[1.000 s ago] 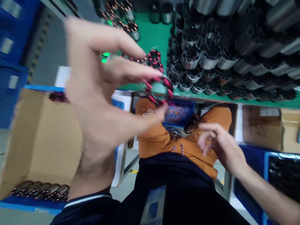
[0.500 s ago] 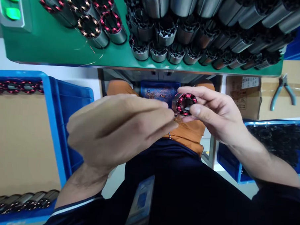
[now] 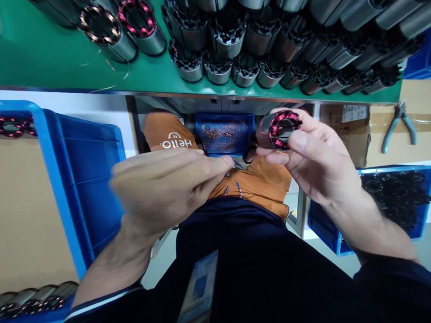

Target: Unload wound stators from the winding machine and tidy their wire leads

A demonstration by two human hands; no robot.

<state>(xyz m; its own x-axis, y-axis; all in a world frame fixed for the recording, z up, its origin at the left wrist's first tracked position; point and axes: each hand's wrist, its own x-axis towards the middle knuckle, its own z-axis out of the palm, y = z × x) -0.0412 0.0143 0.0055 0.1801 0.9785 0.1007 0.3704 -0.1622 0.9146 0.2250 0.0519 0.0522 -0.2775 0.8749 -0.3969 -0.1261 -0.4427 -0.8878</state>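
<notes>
My right hand (image 3: 324,159) grips a motor stator (image 3: 274,130) with red copper windings, thumb at its wound rim and fingers around the metal body. The stator is tilted, its open end turned partly towards me. To the left, apart from the stator, my left hand (image 3: 166,185) is closed, thumb and fingertips pressed together. What those fingers pinch, if anything, is too small or blurred to make out. Both hands hang above my lap, in front of the bench edge.
The green bench (image 3: 76,77) carries several wound stators (image 3: 138,20) and rows of unwound stator cores (image 3: 219,69). Below is a blue bin with copper scraps (image 3: 226,133). Blue crates flank me: a cardboard-lined one (image 3: 80,160) and one of black parts (image 3: 396,195). Pliers (image 3: 399,124) lie on cardboard.
My left hand has pulled away from the stator, opening a gap between them. My right hand has lifted and turned the stator, showing more of its side. The view has shifted slightly.
</notes>
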